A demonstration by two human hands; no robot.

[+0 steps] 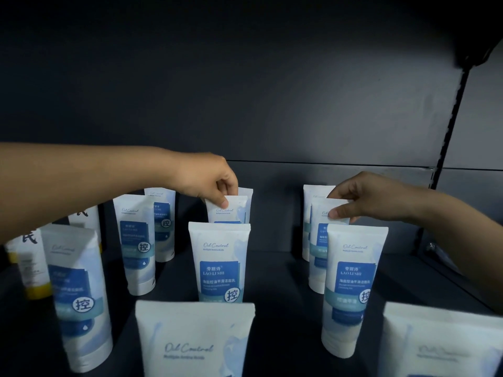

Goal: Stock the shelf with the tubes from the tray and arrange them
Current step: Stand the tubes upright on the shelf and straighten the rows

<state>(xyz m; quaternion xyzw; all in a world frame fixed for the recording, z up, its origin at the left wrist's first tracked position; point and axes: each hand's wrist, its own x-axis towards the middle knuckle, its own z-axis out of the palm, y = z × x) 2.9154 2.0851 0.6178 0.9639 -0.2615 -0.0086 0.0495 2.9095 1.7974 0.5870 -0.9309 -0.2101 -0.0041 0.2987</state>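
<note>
Left hand (206, 178): pinched on the middle tube (227, 210).
Right hand (362, 197): pinched on the right tube (330, 213).
Shelf (275, 268): upright tubes are carried in rows.

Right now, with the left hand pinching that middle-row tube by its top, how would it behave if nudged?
The tube stands tall on a narrow cap, so probably tips easily. The left hand pinches its flat crimp, likely flexible. Neighbouring tubes could topple too.

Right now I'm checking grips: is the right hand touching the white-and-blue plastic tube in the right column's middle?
Touching. The head view shows the right hand pinching the top edge of the white-and-blue plastic tube, thumb on its front.
</note>
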